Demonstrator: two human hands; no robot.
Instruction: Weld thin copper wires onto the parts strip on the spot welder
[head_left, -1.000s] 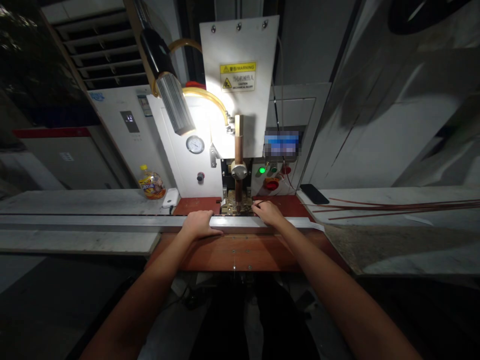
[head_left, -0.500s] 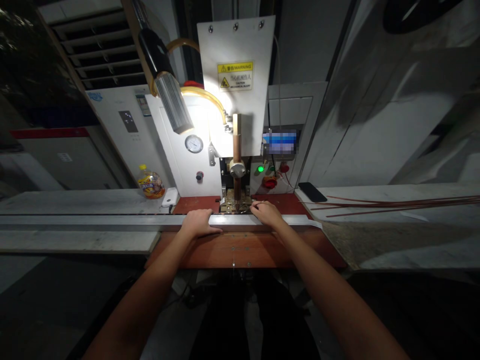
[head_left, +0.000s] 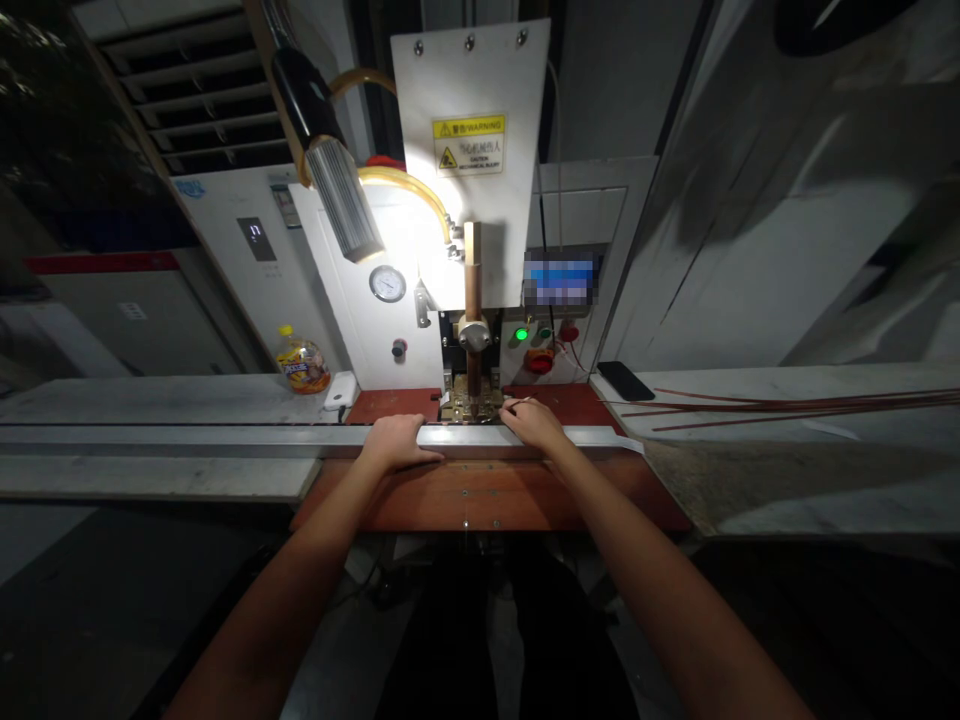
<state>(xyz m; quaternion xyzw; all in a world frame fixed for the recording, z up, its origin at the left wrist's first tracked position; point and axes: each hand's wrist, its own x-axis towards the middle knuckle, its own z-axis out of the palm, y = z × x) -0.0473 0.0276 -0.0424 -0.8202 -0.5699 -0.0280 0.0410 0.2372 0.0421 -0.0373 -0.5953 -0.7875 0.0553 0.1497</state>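
A long silvery metal bar [head_left: 480, 437] lies across the bench, left to right, in front of the machine. My left hand [head_left: 394, 442] wraps over it, fingers on top and thumb along the near side. My right hand [head_left: 534, 424] rests by the bar further right, its fingertips pinched on a thin copper-coloured rod [head_left: 529, 399]. The rod's inner end is too small to make out. Between both hands, the machine's upright copper electrode [head_left: 473, 380] points down at a brass-coloured fixture [head_left: 457, 400] just behind the bar.
Several thin copper-coloured rods [head_left: 787, 408] and a black phone [head_left: 625, 381] lie on the right bench. At left stand a bottle of yellow liquid [head_left: 303, 362] and a small white device [head_left: 341, 390]. A lamp [head_left: 343, 200] shines on the machine cover [head_left: 469, 80].
The view has shifted slightly, so the scene sits a little higher. Both hands keep their places on the bar and the rod; the rod shows a bit more above my right fingers.
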